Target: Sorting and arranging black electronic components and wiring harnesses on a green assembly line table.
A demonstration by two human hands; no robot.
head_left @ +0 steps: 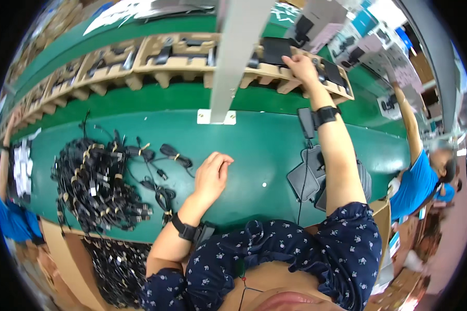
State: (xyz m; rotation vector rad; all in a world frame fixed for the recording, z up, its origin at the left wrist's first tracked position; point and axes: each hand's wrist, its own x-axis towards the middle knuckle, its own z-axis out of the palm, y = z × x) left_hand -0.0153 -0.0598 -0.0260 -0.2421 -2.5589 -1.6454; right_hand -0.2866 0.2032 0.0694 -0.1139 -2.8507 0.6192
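Note:
My right hand (pixel 302 68) reaches to the far side, over a cardboard tray (pixel 275 71). Its thumb lies at the right edge of a square black pad (pixel 276 51) in that tray. The fingers are bent, and what they grip, if anything, is hidden. On the green table (pixel 254 150) rests my left hand (pixel 211 175), loosely curled with nothing visible in it. Just left of it lie tied black cables (pixel 175 155), beside a large heap of bundled cables (pixel 96 181). Under my right forearm are dark flat pads (pixel 302 179) and a black block with a cord (pixel 305 123).
A row of cardboard trays (pixel 174 57) holding parts runs along the far side. A grey metal post (pixel 236 62) stands between my arms. Below the left table edge, a box holds more cables (pixel 122 264). Co-workers in blue reach in at left and right (pixel 411 181). Printed boxes (pixel 366 49) stand far right.

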